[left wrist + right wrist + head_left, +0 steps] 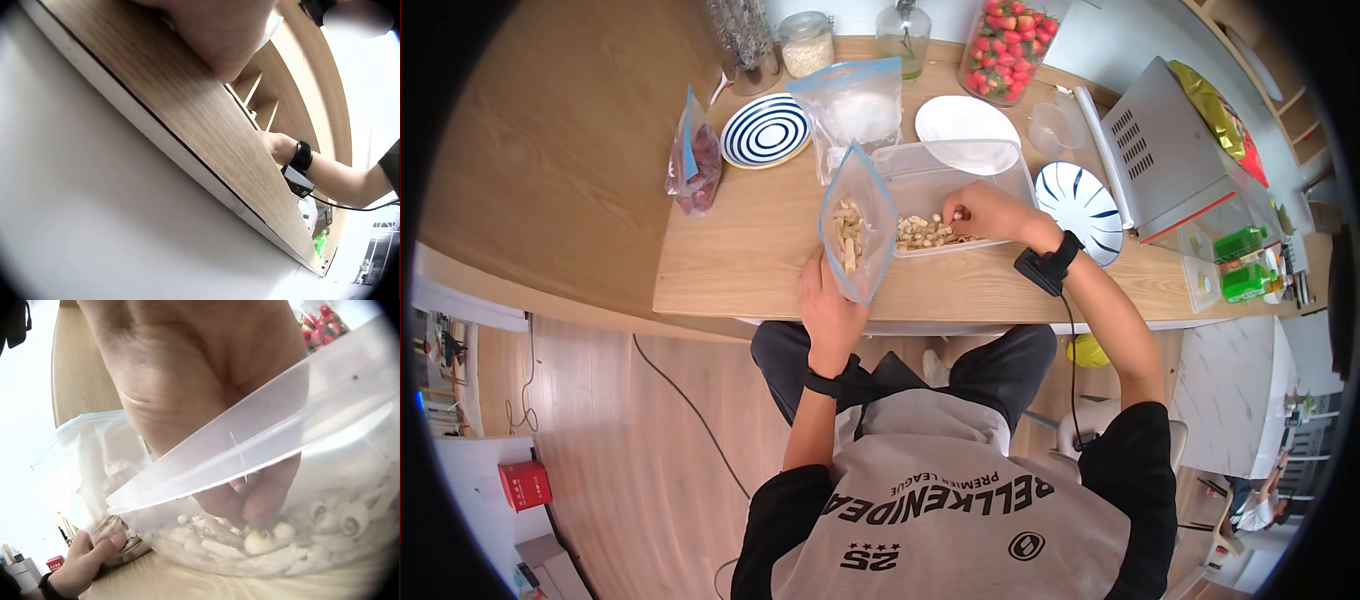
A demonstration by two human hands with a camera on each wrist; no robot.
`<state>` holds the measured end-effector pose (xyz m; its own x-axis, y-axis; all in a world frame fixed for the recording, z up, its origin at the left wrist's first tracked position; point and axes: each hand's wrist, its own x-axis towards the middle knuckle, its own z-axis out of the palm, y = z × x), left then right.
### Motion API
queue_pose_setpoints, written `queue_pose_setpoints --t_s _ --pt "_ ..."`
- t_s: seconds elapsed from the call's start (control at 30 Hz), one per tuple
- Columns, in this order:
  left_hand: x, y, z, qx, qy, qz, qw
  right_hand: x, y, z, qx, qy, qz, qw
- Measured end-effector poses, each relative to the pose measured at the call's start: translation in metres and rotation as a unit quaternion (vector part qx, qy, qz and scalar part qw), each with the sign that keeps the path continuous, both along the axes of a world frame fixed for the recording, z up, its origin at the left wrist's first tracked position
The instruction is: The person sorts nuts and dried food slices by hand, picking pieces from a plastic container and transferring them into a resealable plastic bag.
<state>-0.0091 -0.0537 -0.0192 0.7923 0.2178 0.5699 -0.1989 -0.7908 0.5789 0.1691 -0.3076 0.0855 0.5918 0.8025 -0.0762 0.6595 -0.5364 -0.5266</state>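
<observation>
Item: one clear plastic bag with blue edging (877,195), upright and open-mouthed on the light wood table (740,275), containing pale dried slices (849,238); gripped low on its near side by the left hand (832,312), thumb against the plastic, fingers bent about it. Item: one translucent rectangular plastic tub (905,187), just right of the bag, its base strewn with small cream pieces (920,234), some round, some flat. The right hand (995,213) reaches inside, fingers curled and tips together down at the pieces; whether one is clamped between them, I cannot tell. Beyond the bag: one clear bag with white contents (865,112); left of that, one round plate with blue rings (766,131). At the tub's far side: one plain white oval plate (960,122). Right of the tub: one white plate with dark radiating strokes (1080,212). Farther back: one clear container of red strawberries (1007,50).
</observation>
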Motion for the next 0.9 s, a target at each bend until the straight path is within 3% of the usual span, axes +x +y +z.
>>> queue_pose_setpoints --t_s 0.23,0.3,0.53,0.6,0.77,0.9 --pt "0.000 0.000 0.001 0.001 0.011 0.001 1.000 -0.001 -0.009 0.009 0.015 0.002 -0.024 1.000" --pt "0.000 -0.001 0.002 -0.002 0.008 0.002 1.000 -0.001 -0.012 0.005 0.069 0.007 -0.087 0.994" --pt "-0.001 -0.002 0.008 -0.020 0.010 0.002 1.000 -0.015 -0.019 0.019 0.046 0.028 -0.139 0.989" --pt "0.000 -0.002 0.005 -0.016 0.009 0.005 1.000 -0.022 -0.021 0.020 0.038 -0.061 -0.099 0.992" --pt "0.001 -0.001 0.000 -0.004 0.013 0.005 1.000 -0.050 -0.020 0.018 0.065 -0.053 -0.121 0.989" --pt "0.001 0.000 -0.002 0.001 0.005 0.002 1.000 -0.068 -0.019 -0.001 0.140 -0.121 -0.147 0.972"
